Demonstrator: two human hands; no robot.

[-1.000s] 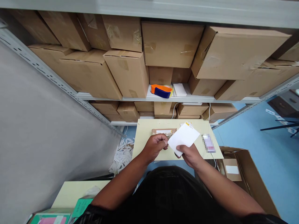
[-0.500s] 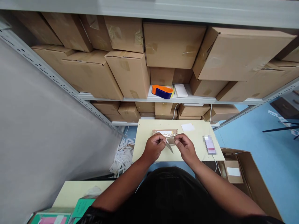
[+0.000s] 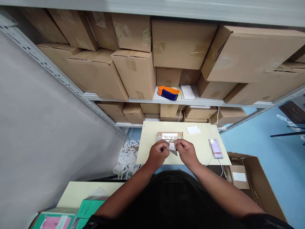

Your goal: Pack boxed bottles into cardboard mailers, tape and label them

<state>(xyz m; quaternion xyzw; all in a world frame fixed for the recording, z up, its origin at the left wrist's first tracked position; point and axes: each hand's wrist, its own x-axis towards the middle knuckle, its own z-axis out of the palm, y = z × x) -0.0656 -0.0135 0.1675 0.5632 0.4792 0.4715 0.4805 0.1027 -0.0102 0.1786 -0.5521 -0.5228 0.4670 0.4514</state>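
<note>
Pinched between both my hands is a small white label (image 3: 172,146) with a greyish piece of backing hanging below it. My left hand (image 3: 158,154) has its fingers closed on the left edge. On the opposite edge, my right hand (image 3: 187,152) grips with thumb and forefinger. Just beyond the hands a small cardboard box (image 3: 170,134) lies on the pale table (image 3: 147,136). Shiny clear tape and a white label show on its top; its near side is partly hidden by my hands.
White paper slips (image 3: 193,130) and a phone (image 3: 216,149) lie on the table's right side. Shelves ahead hold many cardboard boxes (image 3: 184,44) and an orange-blue tape dispenser (image 3: 169,93). An open carton (image 3: 262,184) stands right; discarded strips (image 3: 126,160) litter the floor left.
My right hand has come left and down to the label and now grips its edge. The label has turned so its white face shows. The view has shifted slightly.
</note>
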